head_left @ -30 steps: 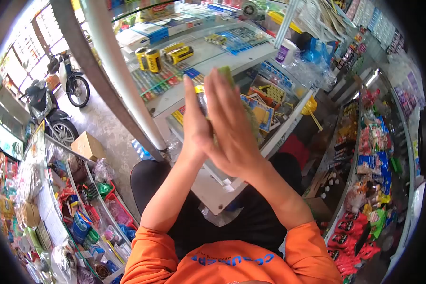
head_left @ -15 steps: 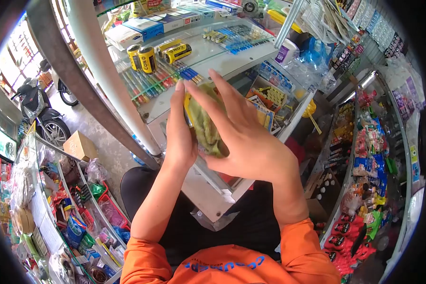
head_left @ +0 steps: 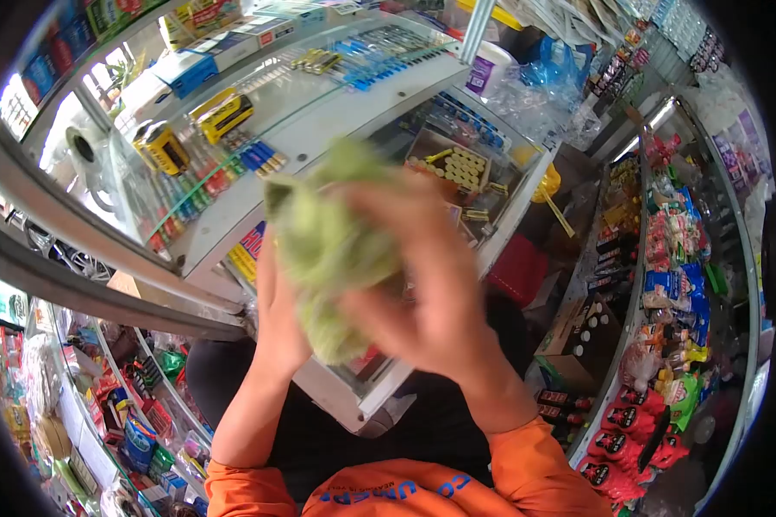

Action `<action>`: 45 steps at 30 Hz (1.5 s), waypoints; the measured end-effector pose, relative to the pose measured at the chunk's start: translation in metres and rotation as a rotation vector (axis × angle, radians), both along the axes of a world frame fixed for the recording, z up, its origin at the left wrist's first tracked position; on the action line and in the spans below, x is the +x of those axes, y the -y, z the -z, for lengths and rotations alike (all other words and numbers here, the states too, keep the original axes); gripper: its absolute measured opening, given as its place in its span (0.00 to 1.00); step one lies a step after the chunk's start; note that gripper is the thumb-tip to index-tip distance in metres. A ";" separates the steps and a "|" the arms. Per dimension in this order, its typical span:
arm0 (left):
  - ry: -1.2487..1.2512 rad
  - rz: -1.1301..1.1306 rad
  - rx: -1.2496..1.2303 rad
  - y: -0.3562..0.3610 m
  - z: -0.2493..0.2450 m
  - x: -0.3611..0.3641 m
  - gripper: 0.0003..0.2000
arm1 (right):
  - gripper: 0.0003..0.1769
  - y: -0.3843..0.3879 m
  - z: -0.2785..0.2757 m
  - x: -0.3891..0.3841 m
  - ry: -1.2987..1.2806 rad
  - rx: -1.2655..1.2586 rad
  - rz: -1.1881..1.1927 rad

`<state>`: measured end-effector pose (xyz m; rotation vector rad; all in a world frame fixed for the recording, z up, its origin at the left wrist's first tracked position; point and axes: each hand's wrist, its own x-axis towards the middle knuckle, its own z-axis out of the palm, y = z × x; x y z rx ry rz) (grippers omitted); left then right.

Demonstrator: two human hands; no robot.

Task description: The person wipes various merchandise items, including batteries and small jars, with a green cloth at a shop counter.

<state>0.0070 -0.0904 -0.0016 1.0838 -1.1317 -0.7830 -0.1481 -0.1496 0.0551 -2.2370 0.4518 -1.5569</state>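
Observation:
A crumpled green cloth [head_left: 332, 246], blurred by motion, is between my hands above the corner of the glass display case. My right hand [head_left: 427, 284] is closed on the cloth from the right, its fingers smeared by motion. On the left side, my left hand [head_left: 278, 310] is held upright against the cloth, its fingers mostly hidden behind it. Whether something else is under the cloth cannot be made out. Yellow-and-black batteries [head_left: 162, 146] and a yellow battery pack [head_left: 222, 115] lie on the glass shelf beyond, near rows of pens [head_left: 203, 185].
The glass case [head_left: 319, 121] has an open drawer with a box of small yellow cylinders [head_left: 459, 165]. A metal post [head_left: 86, 289] crosses the left side. Shelves of packets [head_left: 664, 293] stand on the right, more goods [head_left: 142, 439] at lower left.
The view has shifted, bringing the shelf lower and leftward. The cloth now appears spread out and more bunched above my hands, and my right hand has moved left and down.

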 end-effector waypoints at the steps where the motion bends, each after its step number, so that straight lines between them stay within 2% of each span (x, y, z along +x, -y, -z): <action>1: 0.210 -0.142 -0.088 0.003 0.015 0.000 0.27 | 0.28 -0.002 0.000 0.002 -0.095 -0.066 0.006; 3: 0.050 -0.149 -0.108 0.011 0.003 0.002 0.28 | 0.29 -0.003 0.004 -0.004 -0.159 -0.067 -0.016; 4: -0.540 0.169 -0.100 0.018 -0.017 0.005 0.32 | 0.31 -0.003 0.005 -0.005 -0.228 -0.079 -0.050; 5: -0.532 0.166 -0.097 0.016 -0.024 0.005 0.32 | 0.31 -0.001 0.011 -0.007 -0.219 -0.076 -0.052; 7: -0.391 -0.049 -0.055 0.014 -0.032 0.004 0.35 | 0.29 0.003 0.026 -0.010 -0.261 -0.100 -0.003; 8: -0.230 -0.203 -0.061 0.017 -0.030 -0.004 0.34 | 0.30 0.006 0.021 -0.011 -0.198 -0.100 0.021; 9: -0.092 -0.107 -0.053 0.013 -0.036 -0.012 0.33 | 0.30 0.008 0.018 -0.013 -0.191 -0.097 0.014; 11: 0.082 -0.089 0.124 0.004 -0.027 -0.023 0.33 | 0.30 0.013 0.012 -0.015 -0.009 -0.141 0.142; 12: 0.217 -0.096 0.089 0.002 -0.031 -0.031 0.34 | 0.30 0.013 0.010 -0.012 0.068 -0.123 0.141; 13: 0.214 -0.102 0.087 0.001 -0.036 -0.035 0.34 | 0.30 0.011 0.010 -0.010 0.065 -0.125 0.136; 15: -0.223 -0.076 -0.006 0.003 -0.044 -0.036 0.35 | 0.28 0.002 0.014 -0.006 0.027 -0.115 0.069; 16: -0.132 -0.121 -0.142 0.009 -0.033 -0.013 0.35 | 0.26 -0.004 0.010 -0.010 -0.084 -0.124 0.044; 17: -0.360 -0.098 -0.108 0.009 -0.038 -0.003 0.35 | 0.26 -0.005 0.011 -0.007 -0.139 -0.121 -0.034; 19: -0.309 -0.211 -0.054 0.008 -0.035 0.009 0.35 | 0.27 -0.008 0.015 -0.002 -0.185 -0.104 -0.074; 20: -0.229 -0.176 -0.030 0.006 -0.037 0.005 0.34 | 0.27 -0.008 0.016 0.001 -0.184 -0.109 -0.088; 21: -0.151 -0.143 -0.007 0.004 -0.039 -0.003 0.33 | 0.27 -0.007 0.015 0.002 -0.112 -0.076 0.006; 22: -0.049 -0.121 0.047 0.000 -0.032 -0.009 0.29 | 0.27 -0.004 0.014 0.003 -0.037 -0.044 0.100; 23: 0.207 -0.152 -0.015 -0.003 -0.034 -0.015 0.28 | 0.26 0.001 0.009 0.003 0.012 -0.060 0.105; 26: 0.193 -0.143 -0.047 -0.002 -0.037 -0.014 0.28 | 0.24 -0.001 0.010 0.006 0.124 0.063 0.060; 28: 0.113 -0.249 -0.100 0.002 -0.044 -0.001 0.29 | 0.24 -0.001 0.016 0.008 0.114 0.165 0.008; 29: -0.005 -0.281 -0.116 0.007 -0.040 0.002 0.29 | 0.24 -0.005 0.017 0.011 0.117 0.166 0.005; 31: -0.193 -0.264 -0.084 0.010 -0.041 0.007 0.34 | 0.24 -0.012 0.019 0.021 0.326 0.580 -0.289; 32: -0.196 -0.272 -0.083 0.008 -0.041 0.008 0.34 | 0.25 -0.011 0.019 0.017 0.313 0.608 -0.373; 34: 0.031 -0.304 -0.079 0.005 -0.043 0.011 0.33 | 0.25 -0.010 0.024 0.014 0.355 0.655 -0.380; 36: 0.028 -0.284 -0.029 0.008 -0.037 0.016 0.32 | 0.26 -0.015 0.023 0.013 0.466 0.828 -0.316; 37: 0.028 -0.258 0.010 0.009 -0.035 0.018 0.32 | 0.26 -0.017 0.020 0.013 0.462 0.825 -0.322; 38: 0.124 -0.335 -0.072 0.009 -0.042 0.009 0.27 | 0.26 -0.019 0.018 0.012 0.452 0.817 -0.285; 39: 0.041 -0.273 -0.042 0.011 -0.037 0.008 0.26 | 0.27 -0.020 0.017 0.011 0.442 0.810 -0.246; 40: 0.109 -0.263 -0.024 0.010 -0.035 0.010 0.27 | 0.25 -0.017 0.021 0.009 0.376 0.587 -0.275; 41: 0.177 -0.251 -0.004 0.009 -0.033 0.011 0.28 | 0.25 -0.016 0.021 0.007 0.374 0.589 -0.275; 42: 0.176 -0.250 -0.002 0.007 -0.035 0.009 0.28 | 0.25 -0.014 0.020 0.006 0.281 0.485 -0.295; 43: -0.073 -0.124 0.068 0.005 -0.040 0.007 0.29 | 0.25 -0.013 0.018 0.005 0.189 0.378 -0.314; 44: -0.320 0.003 0.136 0.003 -0.045 0.005 0.31 | 0.25 -0.011 0.016 0.005 0.107 0.267 -0.206; 45: -0.319 0.003 0.134 0.000 -0.053 0.003 0.31 | 0.25 -0.011 0.015 0.005 0.109 0.264 -0.206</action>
